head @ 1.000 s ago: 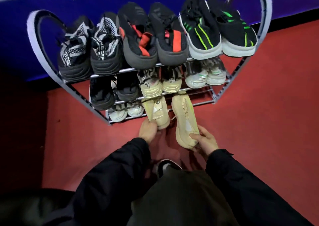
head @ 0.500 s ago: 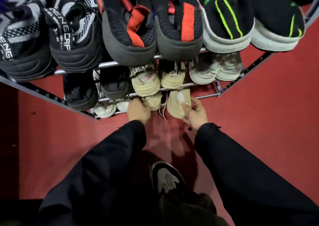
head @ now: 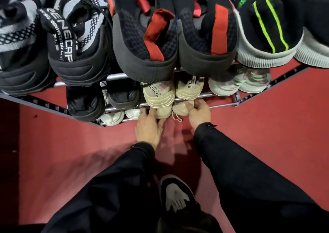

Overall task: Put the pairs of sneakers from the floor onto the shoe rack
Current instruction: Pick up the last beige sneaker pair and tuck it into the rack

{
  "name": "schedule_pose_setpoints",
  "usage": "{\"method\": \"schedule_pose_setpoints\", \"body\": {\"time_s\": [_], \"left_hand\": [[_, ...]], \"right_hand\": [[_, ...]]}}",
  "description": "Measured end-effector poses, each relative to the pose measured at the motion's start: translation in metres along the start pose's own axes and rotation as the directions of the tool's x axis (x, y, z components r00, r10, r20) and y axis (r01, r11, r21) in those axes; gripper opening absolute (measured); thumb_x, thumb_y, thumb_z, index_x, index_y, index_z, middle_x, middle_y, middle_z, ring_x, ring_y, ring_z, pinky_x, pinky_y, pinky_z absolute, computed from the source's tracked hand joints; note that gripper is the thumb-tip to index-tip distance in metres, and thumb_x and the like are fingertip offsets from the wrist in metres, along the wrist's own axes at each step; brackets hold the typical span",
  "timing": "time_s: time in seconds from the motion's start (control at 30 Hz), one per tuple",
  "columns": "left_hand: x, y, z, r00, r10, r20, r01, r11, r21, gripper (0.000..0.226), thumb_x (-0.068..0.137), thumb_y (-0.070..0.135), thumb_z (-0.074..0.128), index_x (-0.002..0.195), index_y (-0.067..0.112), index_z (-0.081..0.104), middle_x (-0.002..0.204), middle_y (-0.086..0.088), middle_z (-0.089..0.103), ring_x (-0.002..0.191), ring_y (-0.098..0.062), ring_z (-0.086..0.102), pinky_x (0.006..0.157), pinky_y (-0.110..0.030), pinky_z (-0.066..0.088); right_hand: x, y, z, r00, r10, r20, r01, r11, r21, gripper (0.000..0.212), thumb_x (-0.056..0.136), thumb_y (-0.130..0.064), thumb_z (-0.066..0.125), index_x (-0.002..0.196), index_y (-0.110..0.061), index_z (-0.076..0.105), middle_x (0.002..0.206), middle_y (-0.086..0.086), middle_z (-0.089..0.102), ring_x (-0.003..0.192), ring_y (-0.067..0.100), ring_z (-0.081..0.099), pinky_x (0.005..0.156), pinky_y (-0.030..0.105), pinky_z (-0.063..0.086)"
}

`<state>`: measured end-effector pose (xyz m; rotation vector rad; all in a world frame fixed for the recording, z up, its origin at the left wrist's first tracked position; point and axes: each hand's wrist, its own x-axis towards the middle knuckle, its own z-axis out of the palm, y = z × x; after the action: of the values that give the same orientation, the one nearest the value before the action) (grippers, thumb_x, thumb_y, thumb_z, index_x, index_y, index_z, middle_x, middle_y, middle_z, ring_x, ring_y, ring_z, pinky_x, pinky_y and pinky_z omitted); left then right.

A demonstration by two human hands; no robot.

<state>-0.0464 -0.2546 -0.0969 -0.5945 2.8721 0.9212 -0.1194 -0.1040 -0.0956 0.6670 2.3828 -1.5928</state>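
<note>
Cream sneaker pair sits on the lowest tier of the shoe rack (head: 222, 105), heels facing out, under the middle tier's cream pair (head: 173, 92).

Left hand (head: 148, 127): fingers loosely spread, fingertips resting on the heel of the left cream sneaker (head: 162, 112); not closed round it.

Right hand (head: 198, 114): fingers curled over the heel of the right cream sneaker (head: 181, 109), thumb pressing its top edge; a pinching hold. A lace end (head: 176, 117) hangs loose between the two hands, over the red floor (head: 267, 126).

White sneakers (head: 114, 117) sit left on the same tier. Black-and-red pair (head: 170, 42) fills the top tier centre. Person's own black-and-white shoe (head: 175, 195) is planted below, between black sleeves.
</note>
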Motion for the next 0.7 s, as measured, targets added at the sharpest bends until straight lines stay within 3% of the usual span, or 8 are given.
{"method": "schedule_pose_setpoints", "body": {"time_s": [0.07,0.17,0.23,0.33,0.5,0.63,0.7], "left_hand": [[0.001,0.005,0.005,1.0,-0.001,0.0,0.001,0.997,-0.076,0.048,0.089,0.033,0.068,0.131,0.02,0.049,0.118,-0.01,0.051,0.107,-0.032,0.056,0.088,-0.037,0.05],[0.005,0.005,0.012,0.997,0.077,0.011,-0.075,0.988,-0.134,0.056,0.085,0.017,0.068,0.137,0.014,0.047,0.134,-0.016,0.046,0.123,-0.03,0.045,0.103,-0.024,0.032],[0.006,0.001,0.012,0.992,0.128,-0.006,-0.128,0.984,-0.125,0.051,0.086,0.011,0.063,0.135,0.011,0.049,0.132,-0.016,0.05,0.122,-0.031,0.045,0.104,-0.029,0.035],[0.01,-0.005,0.011,0.997,0.069,-0.046,-0.073,0.991,-0.113,0.035,0.091,0.014,0.061,0.125,0.01,0.056,0.118,-0.013,0.057,0.111,-0.032,0.052,0.094,-0.038,0.044],[-0.001,0.005,0.019,0.996,0.088,-0.029,-0.092,0.981,-0.172,0.051,0.088,0.008,0.055,0.138,0.011,0.043,0.137,-0.012,0.05,0.126,-0.028,0.044,0.105,-0.037,0.04],[-0.018,0.01,0.007,0.999,0.037,-0.017,-0.039,0.99,-0.138,0.062,0.086,0.016,0.056,0.145,0.012,0.035,0.147,-0.016,0.041,0.135,-0.032,0.037,0.114,-0.04,0.035],[-0.02,0.011,-0.003,0.994,0.067,-0.091,-0.076,0.992,-0.099,0.055,0.086,0.018,0.055,0.138,0.008,0.042,0.138,-0.016,0.047,0.127,-0.032,0.043,0.109,-0.042,0.04]], "right_hand": [[0.0,-0.005,0.001,0.999,0.007,-0.039,-0.005,0.999,0.048,0.019,0.089,-0.022,0.069,0.102,-0.011,0.062,0.094,0.0,0.068,0.09,0.02,0.065,0.091,0.039,0.053],[0.004,0.007,-0.004,0.995,-0.01,0.095,-0.003,0.991,0.135,0.031,0.087,-0.025,0.067,0.114,-0.011,0.061,0.108,-0.001,0.071,0.103,0.016,0.067,0.1,0.037,0.051],[0.002,0.018,-0.009,0.984,-0.019,0.175,-0.002,0.993,0.121,0.042,0.085,-0.024,0.067,0.126,-0.017,0.059,0.12,0.0,0.07,0.114,0.015,0.065,0.107,0.038,0.049],[-0.002,0.013,-0.007,0.986,-0.067,0.153,0.06,0.997,0.055,0.026,0.084,-0.02,0.064,0.109,-0.023,0.066,0.107,-0.002,0.074,0.103,0.016,0.069,0.101,0.042,0.052],[-0.002,0.011,-0.002,0.989,-0.066,0.134,0.068,0.998,-0.011,0.021,0.078,-0.031,0.061,0.097,-0.021,0.063,0.097,0.004,0.074,0.095,0.025,0.069,0.094,0.051,0.053],[-0.024,0.012,-0.02,0.981,-0.121,0.15,0.123,0.992,-0.008,0.026,0.084,-0.029,0.063,0.109,-0.036,0.064,0.112,-0.007,0.071,0.106,0.014,0.067,0.099,0.036,0.053],[-0.033,0.011,-0.03,0.979,-0.134,0.153,0.136,0.991,-0.002,0.022,0.088,-0.029,0.067,0.109,-0.03,0.069,0.106,-0.01,0.072,0.099,0.008,0.066,0.092,0.03,0.052]]}}
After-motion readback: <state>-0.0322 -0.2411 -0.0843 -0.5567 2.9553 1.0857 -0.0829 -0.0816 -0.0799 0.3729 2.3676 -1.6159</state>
